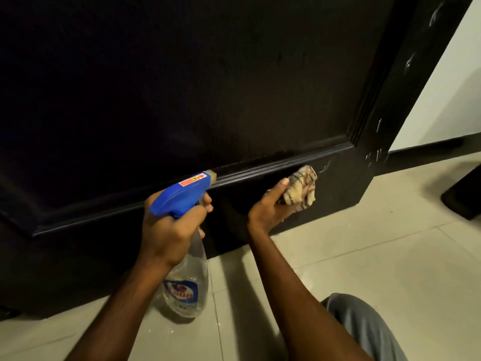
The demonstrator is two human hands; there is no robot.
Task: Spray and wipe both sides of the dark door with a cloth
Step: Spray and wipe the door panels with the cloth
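Observation:
The dark door (pixel 182 87) fills most of the head view, with its raised panel moulding running across the lower part. My left hand (pixel 171 225) grips a clear spray bottle (pixel 186 290) by its blue trigger head, nozzle pointed at the moulding. My right hand (pixel 270 207) holds a bunched beige cloth (pixel 302 187) with dark stripes, pressed against the door's bottom rail near the right corner. White scratch marks show on the door's right edge.
Pale floor tiles (pixel 364 256) spread below and to the right of the door. A cream wall (pixel 447 95) with a dark skirting stands behind the door's edge. A dark object (pixel 466 196) sits at far right. My grey-trousered knee (pixel 364 324) is at bottom right.

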